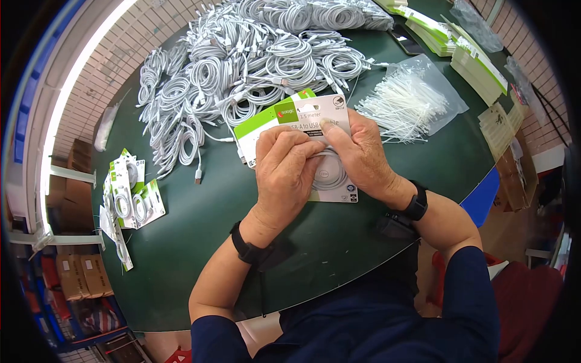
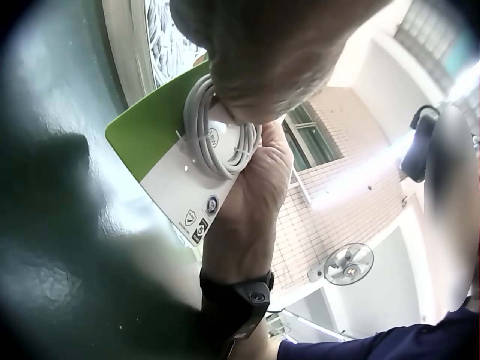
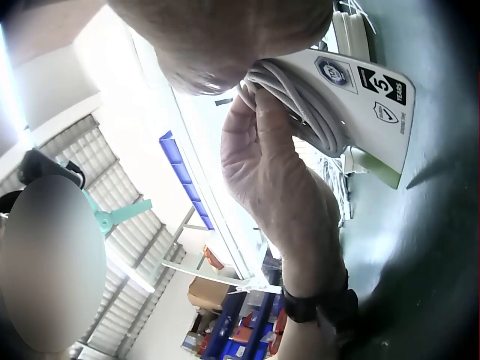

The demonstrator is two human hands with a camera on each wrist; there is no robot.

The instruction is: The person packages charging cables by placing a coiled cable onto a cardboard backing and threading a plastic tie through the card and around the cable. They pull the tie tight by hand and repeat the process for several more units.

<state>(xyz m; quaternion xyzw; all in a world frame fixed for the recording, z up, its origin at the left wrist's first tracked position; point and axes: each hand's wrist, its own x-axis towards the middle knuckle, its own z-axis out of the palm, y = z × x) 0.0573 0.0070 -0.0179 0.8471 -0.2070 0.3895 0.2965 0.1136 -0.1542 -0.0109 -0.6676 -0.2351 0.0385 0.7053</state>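
Both hands meet at a white and green printed card (image 1: 342,195) with a coiled white cable (image 1: 330,171) on its front. My left hand (image 1: 282,172) pinches at the top of the coil with thumb and fingertips. Gripping the card's right side, my right hand (image 1: 372,154) has its thumb on the front. Behind this card, the green edge of another card (image 1: 248,126) shows. In the left wrist view the coil (image 2: 217,135) lies against the card (image 2: 169,187); in the right wrist view, fingertips touch the coil (image 3: 300,105).
A large heap of coiled cables (image 1: 242,60) covers the back. White ties (image 1: 402,103) spill from a clear bag on the right. Card stacks (image 1: 478,66) stand at the back right, near a phone (image 1: 407,41). Carded cables (image 1: 130,199) lie at the left edge of the green table (image 1: 200,242).
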